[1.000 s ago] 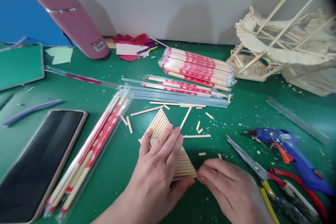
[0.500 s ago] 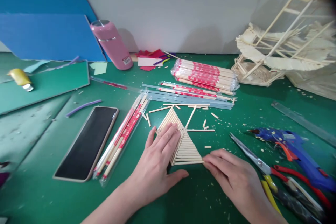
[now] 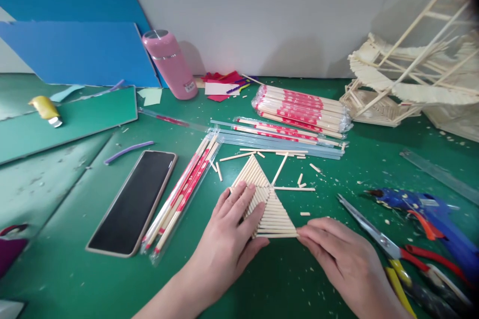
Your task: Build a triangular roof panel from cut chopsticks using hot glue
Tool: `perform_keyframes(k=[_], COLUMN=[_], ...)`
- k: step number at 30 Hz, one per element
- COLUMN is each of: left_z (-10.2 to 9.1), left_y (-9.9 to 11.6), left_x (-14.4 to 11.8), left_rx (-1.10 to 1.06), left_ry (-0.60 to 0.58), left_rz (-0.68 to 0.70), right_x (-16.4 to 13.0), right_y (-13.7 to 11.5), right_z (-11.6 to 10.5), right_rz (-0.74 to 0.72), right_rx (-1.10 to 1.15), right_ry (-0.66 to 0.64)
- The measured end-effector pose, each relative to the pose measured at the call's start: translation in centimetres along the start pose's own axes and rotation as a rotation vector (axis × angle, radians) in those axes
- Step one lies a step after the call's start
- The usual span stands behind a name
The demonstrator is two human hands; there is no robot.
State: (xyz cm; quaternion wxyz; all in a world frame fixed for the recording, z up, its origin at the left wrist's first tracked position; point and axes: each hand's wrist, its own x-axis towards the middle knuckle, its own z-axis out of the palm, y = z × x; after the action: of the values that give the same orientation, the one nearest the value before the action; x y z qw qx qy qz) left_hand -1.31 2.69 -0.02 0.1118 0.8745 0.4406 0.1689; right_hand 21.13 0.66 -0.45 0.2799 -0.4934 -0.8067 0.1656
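A panel of thin wooden sticks (image 3: 275,215), laid side by side in tapering triangular sections, sits on the green table. My left hand (image 3: 232,224) rests flat on its left part, fingers stretched out, covering some sticks. The left thumb lies by the panel's lower edge. My right hand (image 3: 339,254) pinches the right end of the lowest wooden stick (image 3: 279,235) between thumb and fingers. Two single sticks reach out from the panel's middle: a slanted stick (image 3: 280,169) and a level stick (image 3: 294,189). Short cut pieces (image 3: 305,214) are scattered nearby.
Scissors (image 3: 370,229), a blue glue gun (image 3: 422,209) and yellow-handled pliers (image 3: 400,284) lie right. Wrapped chopsticks (image 3: 187,189) and a phone (image 3: 132,204) are left. Behind are a chopstick bundle (image 3: 303,109), pink bottle (image 3: 174,67) and stick-built model (image 3: 396,75).
The view has turned slightly left, so everything sits further right. My left thumb and forefinger have shifted a little on the panel. My right hand keeps its pinch on the lowest stick.
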Motion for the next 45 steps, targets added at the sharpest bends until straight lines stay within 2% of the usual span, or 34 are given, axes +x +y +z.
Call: perform_keyframes(k=[8, 18, 33, 38, 45], left_z=[-0.5, 0.1, -0.1, -0.5, -0.6], left_y=[-0.6, -1.1, -0.9, -0.6, -0.6], left_x=[-0.2, -0.2, -0.1, -0.2, -0.3], left_rx=[-0.057, -0.044, 0.007, 0.009, 0.009], left_ry=[-0.07, -0.005, -0.031, -0.074, -0.071], left_rz=[0.015, 0.05, 0.069, 0.042, 0.033], right_x=[0.3, 0.5, 0.3, 0.2, 0.1], right_y=[0.4, 0.4, 0.3, 0.3, 0.5], right_z=[-0.2, -0.3, 0.1, 0.0, 0.0], right_rz=[-0.032, -0.044, -0.01, 0.054, 0.066], right_rx=[0.018, 0.024, 0.015, 0.063, 0.1], right_ry=[-0.028, -0.012, 0.008, -0.044, -0.086])
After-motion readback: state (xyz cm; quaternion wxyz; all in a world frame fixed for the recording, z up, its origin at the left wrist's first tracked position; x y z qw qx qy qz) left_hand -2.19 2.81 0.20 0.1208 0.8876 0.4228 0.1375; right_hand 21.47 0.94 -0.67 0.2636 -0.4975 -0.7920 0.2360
